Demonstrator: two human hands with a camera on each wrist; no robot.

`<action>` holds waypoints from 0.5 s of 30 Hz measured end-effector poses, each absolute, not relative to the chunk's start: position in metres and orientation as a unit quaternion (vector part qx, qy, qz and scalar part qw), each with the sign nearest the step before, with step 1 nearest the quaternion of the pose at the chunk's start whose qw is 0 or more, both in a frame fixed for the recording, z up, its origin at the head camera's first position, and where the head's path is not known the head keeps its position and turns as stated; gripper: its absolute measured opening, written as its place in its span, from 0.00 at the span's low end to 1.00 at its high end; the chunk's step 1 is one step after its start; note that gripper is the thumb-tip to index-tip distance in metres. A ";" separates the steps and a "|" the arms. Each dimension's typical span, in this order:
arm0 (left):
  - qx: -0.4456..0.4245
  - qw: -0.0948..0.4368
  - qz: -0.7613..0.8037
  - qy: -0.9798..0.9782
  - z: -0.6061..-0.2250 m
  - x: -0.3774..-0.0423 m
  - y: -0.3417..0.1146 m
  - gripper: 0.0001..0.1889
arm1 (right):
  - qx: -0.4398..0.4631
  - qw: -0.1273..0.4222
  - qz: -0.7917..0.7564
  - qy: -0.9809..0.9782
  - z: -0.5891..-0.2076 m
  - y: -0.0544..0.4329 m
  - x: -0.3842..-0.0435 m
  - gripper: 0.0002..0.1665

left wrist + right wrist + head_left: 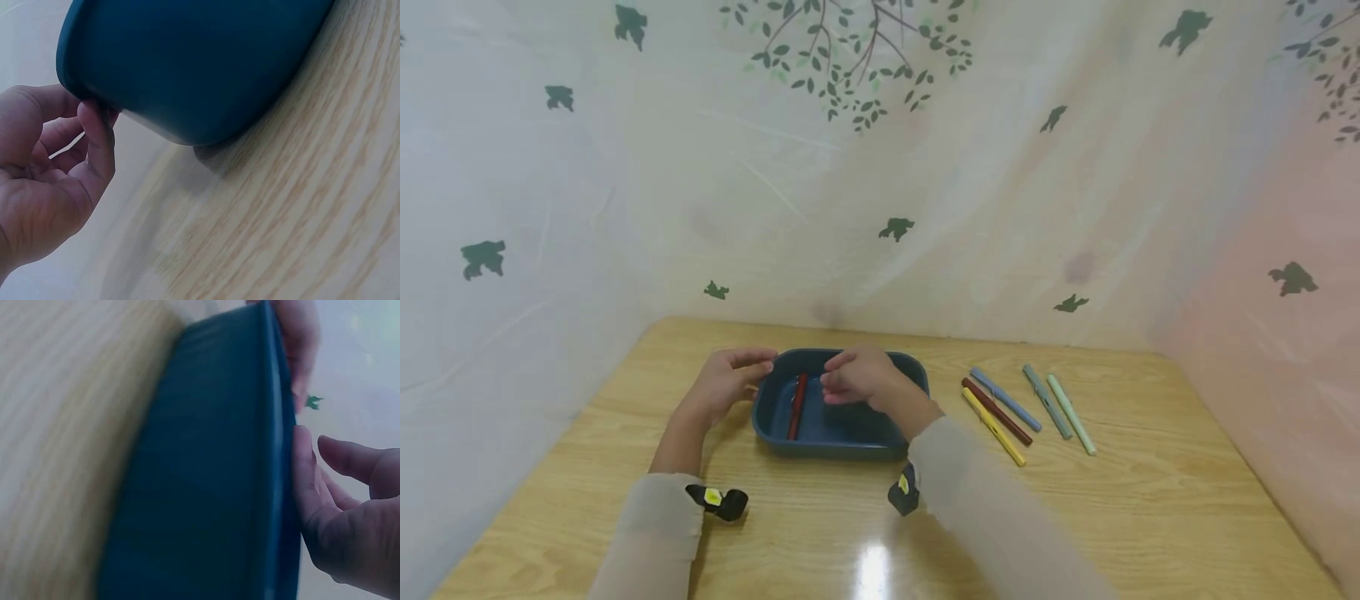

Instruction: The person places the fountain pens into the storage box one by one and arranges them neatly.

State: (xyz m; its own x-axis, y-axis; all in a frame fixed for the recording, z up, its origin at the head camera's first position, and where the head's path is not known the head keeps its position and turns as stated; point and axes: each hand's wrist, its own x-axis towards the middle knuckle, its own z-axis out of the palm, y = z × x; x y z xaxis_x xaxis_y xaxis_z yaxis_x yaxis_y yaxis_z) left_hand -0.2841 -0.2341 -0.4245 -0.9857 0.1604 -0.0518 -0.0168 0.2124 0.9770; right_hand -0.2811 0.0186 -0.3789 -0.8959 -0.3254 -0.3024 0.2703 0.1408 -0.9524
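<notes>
A dark blue rectangular tray (850, 452) stands on the table, with one dark red pen (797, 407) lying inside near its left end. At the tray's left far corner, my left hand (724, 385) holds the rim with bent fingertips; the left wrist view shows the thumb (97, 134) against the outer wall. Above the tray's interior hovers my right hand (867, 383), fingers loosely bent. In the right wrist view a gap separates thumb and fingers (306, 469), and no object shows between them. The right hand and forearm cover part of the tray's right side.
Right of the tray lie a blue pen (1006, 400), another dark red pen (997, 412), a yellow pen (994, 427), a grey-green pen (1047, 402) and a pale green pen (1071, 414). A patterned curtain (820, 225) hangs behind the wooden table (1157, 500).
</notes>
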 end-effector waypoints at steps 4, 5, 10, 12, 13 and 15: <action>0.050 0.066 0.624 0.777 -0.427 -0.284 -0.236 0.22 | -0.029 0.226 -0.650 0.725 -0.369 0.032 -0.282 0.22; 0.051 0.066 0.625 0.776 -0.427 -0.284 -0.236 0.22 | -0.030 0.224 -0.652 0.724 -0.367 0.035 -0.283 0.23; 0.049 0.064 0.630 0.772 -0.429 -0.286 -0.237 0.21 | -0.042 0.207 -0.656 0.725 -0.358 0.054 -0.287 0.22; 0.047 0.064 0.629 0.773 -0.429 -0.286 -0.236 0.21 | -0.041 0.199 -0.656 0.727 -0.354 0.063 -0.288 0.21; 0.045 0.064 0.628 0.774 -0.429 -0.286 -0.236 0.21 | -0.040 0.195 -0.656 0.728 -0.352 0.067 -0.288 0.20; 0.044 0.064 0.626 0.776 -0.429 -0.286 -0.236 0.21 | -0.036 0.187 -0.657 0.729 -0.347 0.078 -0.289 0.19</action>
State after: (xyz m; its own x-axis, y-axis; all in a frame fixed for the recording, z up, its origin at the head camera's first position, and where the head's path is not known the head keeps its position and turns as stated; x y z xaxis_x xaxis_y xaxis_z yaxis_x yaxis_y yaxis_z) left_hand -0.2859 -0.2356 -0.4289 -0.9879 0.1488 -0.0448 -0.0125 0.2112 0.9774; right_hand -0.2886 0.0778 -0.3467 -0.9275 -0.2987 -0.2246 0.1925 0.1333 -0.9722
